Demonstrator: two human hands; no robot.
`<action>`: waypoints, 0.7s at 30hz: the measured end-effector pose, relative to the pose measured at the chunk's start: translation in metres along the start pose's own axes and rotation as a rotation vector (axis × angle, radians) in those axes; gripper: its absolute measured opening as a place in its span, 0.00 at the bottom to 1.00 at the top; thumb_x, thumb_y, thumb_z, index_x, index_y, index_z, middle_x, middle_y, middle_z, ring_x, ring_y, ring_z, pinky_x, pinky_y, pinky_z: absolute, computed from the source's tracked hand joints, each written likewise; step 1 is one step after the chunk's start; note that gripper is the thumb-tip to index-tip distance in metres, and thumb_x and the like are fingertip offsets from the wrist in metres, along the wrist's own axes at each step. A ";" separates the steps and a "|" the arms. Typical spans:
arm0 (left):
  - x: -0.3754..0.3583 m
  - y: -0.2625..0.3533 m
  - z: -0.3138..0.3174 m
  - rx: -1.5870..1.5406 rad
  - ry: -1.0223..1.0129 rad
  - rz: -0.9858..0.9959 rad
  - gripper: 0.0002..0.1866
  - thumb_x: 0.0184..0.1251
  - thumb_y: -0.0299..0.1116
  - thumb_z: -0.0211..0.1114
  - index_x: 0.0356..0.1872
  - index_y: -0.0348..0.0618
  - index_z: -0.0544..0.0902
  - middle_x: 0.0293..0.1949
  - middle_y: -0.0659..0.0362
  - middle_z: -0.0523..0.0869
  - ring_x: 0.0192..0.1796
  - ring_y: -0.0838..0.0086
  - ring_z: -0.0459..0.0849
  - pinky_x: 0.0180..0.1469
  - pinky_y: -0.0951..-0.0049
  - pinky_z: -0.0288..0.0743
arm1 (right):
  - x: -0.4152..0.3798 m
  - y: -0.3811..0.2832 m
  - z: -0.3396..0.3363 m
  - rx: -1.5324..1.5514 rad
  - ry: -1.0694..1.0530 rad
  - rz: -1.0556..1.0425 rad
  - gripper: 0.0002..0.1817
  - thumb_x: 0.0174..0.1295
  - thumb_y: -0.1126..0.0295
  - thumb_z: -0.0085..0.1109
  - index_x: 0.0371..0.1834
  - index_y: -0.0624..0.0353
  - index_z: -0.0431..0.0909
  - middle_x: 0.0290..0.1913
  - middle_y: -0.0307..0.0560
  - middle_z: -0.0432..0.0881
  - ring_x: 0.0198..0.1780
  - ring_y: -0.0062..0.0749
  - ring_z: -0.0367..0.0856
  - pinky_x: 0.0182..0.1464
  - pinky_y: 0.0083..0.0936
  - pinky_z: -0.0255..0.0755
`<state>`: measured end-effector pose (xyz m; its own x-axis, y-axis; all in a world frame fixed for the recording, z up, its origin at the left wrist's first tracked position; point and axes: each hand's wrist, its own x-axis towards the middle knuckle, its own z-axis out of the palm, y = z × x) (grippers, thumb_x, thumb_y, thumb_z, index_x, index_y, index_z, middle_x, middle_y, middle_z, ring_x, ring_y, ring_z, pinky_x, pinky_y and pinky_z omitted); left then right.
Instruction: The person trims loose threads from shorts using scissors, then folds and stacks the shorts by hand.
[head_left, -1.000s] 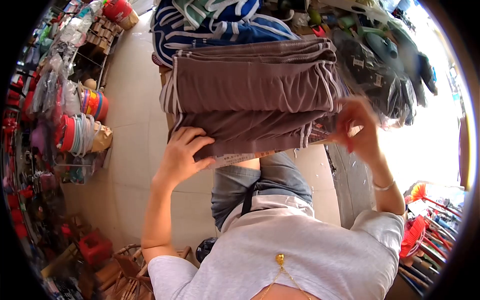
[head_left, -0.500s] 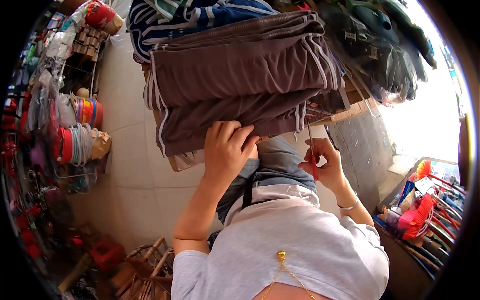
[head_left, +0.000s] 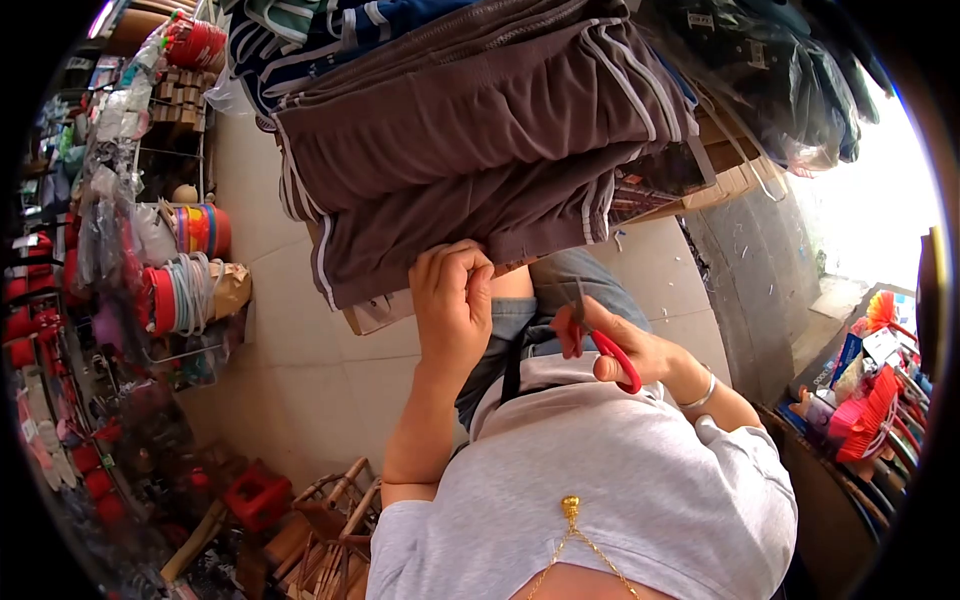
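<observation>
Brown shorts (head_left: 400, 250) with white side stripes lie at the near edge of a pile of matching folded garments (head_left: 450, 130). At their front edge is my left hand (head_left: 452, 300), its fingers curled closed on the fabric; the fingertips are partly hidden. To the right and lower, in front of my lap, my right hand (head_left: 645, 345) holds red-handled scissors (head_left: 617, 362). The scissors' blades point up and away from me, apart from the cloth.
A cardboard box (head_left: 378, 313) shows under the pile. Blue striped clothing (head_left: 330, 50) lies behind, with plastic-wrapped goods (head_left: 790, 100) at right. Shelves with ribbon rolls (head_left: 200, 230) line the left. Brushes (head_left: 865, 415) stand at right, and a wooden chair (head_left: 340, 520) is lower left.
My right hand has drawn the scissors back from the shorts' right end, towards my lap and leftward. My left hand's fingers have curled in tighter at the hem. The view has shifted slightly.
</observation>
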<state>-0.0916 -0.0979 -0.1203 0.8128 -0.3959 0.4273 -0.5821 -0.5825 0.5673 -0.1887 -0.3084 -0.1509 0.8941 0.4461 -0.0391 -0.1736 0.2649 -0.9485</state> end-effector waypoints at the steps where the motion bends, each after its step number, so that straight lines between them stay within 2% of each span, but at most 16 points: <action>1: -0.001 0.000 0.000 0.001 -0.003 0.001 0.04 0.64 0.26 0.62 0.35 0.43 0.75 0.38 0.60 0.83 0.43 0.62 0.77 0.48 0.63 0.66 | 0.003 0.000 0.001 0.033 -0.069 0.002 0.44 0.55 0.37 0.62 0.58 0.69 0.67 0.29 0.38 0.72 0.32 0.20 0.72 0.37 0.19 0.68; 2: -0.001 0.000 0.000 -0.006 -0.001 -0.011 0.04 0.64 0.26 0.62 0.35 0.42 0.75 0.38 0.59 0.83 0.43 0.61 0.77 0.49 0.63 0.66 | 0.005 -0.001 0.001 0.067 -0.137 0.005 0.47 0.56 0.31 0.57 0.59 0.69 0.66 0.29 0.37 0.71 0.32 0.20 0.71 0.36 0.18 0.66; 3: -0.003 0.000 0.000 -0.013 0.000 -0.024 0.03 0.64 0.26 0.62 0.35 0.42 0.76 0.38 0.58 0.83 0.44 0.61 0.77 0.50 0.63 0.66 | 0.006 -0.002 0.002 0.173 -0.190 0.082 0.47 0.56 0.32 0.57 0.58 0.69 0.66 0.29 0.37 0.71 0.30 0.21 0.69 0.34 0.19 0.66; 7: -0.002 0.004 0.000 -0.016 0.024 -0.023 0.04 0.67 0.28 0.61 0.34 0.39 0.76 0.39 0.55 0.83 0.43 0.62 0.77 0.49 0.66 0.69 | 0.021 -0.010 0.005 0.400 -0.220 0.140 0.45 0.58 0.34 0.58 0.58 0.69 0.67 0.27 0.37 0.71 0.28 0.20 0.71 0.31 0.17 0.68; 12: -0.005 0.002 0.000 -0.047 0.026 -0.041 0.03 0.65 0.25 0.63 0.34 0.39 0.78 0.40 0.53 0.83 0.44 0.63 0.78 0.45 0.69 0.72 | 0.026 -0.007 -0.001 0.363 -0.227 0.198 0.43 0.59 0.35 0.58 0.58 0.68 0.69 0.27 0.36 0.72 0.27 0.20 0.74 0.30 0.16 0.70; 21: -0.011 -0.002 0.005 -0.037 0.064 -0.035 0.02 0.65 0.25 0.63 0.34 0.40 0.78 0.42 0.53 0.84 0.45 0.63 0.79 0.40 0.72 0.74 | 0.030 -0.004 0.007 0.403 -0.156 0.188 0.37 0.62 0.40 0.57 0.57 0.65 0.70 0.22 0.34 0.71 0.23 0.17 0.72 0.25 0.14 0.65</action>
<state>-0.0994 -0.0955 -0.1299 0.8301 -0.3291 0.4501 -0.5548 -0.5683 0.6077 -0.1637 -0.2899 -0.1462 0.7644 0.6332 -0.1216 -0.5007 0.4641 -0.7307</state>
